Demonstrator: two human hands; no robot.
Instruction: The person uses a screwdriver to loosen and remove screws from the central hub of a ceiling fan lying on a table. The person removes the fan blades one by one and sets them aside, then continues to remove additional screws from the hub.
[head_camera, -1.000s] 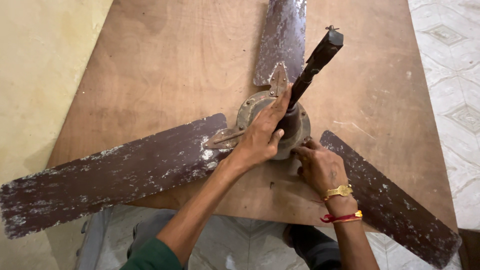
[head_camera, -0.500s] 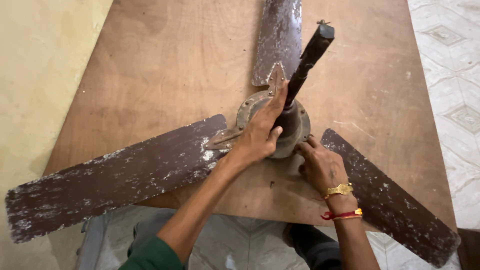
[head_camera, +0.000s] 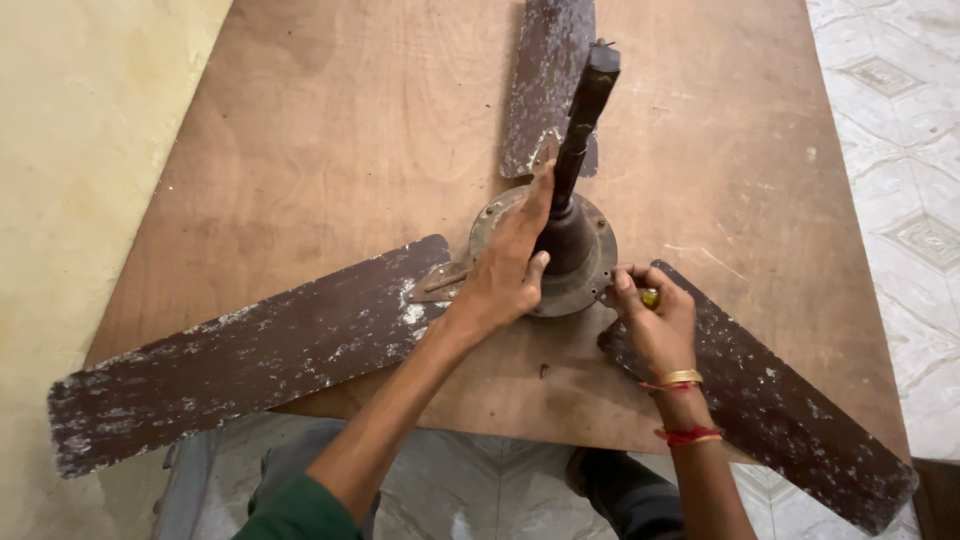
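1. Lying flat on the brown wooden worktop (head_camera: 330, 140) is an old ceiling fan (head_camera: 575, 270), its round metal hub rusty and dull, right near the front edge of the board.
2. Three dark maroon blades spread out from that hub, paint flaking off in pale patches: the left blade (head_camera: 250, 350) overhangs the worktop's front-left corner, the far blade (head_camera: 548, 80) points away, the right blade (head_camera: 760, 400) runs off toward the front-right corner.
3. Up from the hub stands the dark downrod (head_camera: 585, 120), tilted away and slightly right.
4. Left hand (head_camera: 505, 270) is pressed down over the hub, fingers stretched along the base of the rod, thumb at the hub's near side; an open, flat grip, not clamped on anything.
5. Right hand (head_camera: 655, 320) sits at the hub's right rim, fingers pinched together on a small yellowish tool (head_camera: 650, 297); what kind, I cannot tell.
6. Compared with half a second ago, the rod's tip leans less to the right, and the left blade sits a touch lower in view.
7. Both hands match their earlier spots on the hub.
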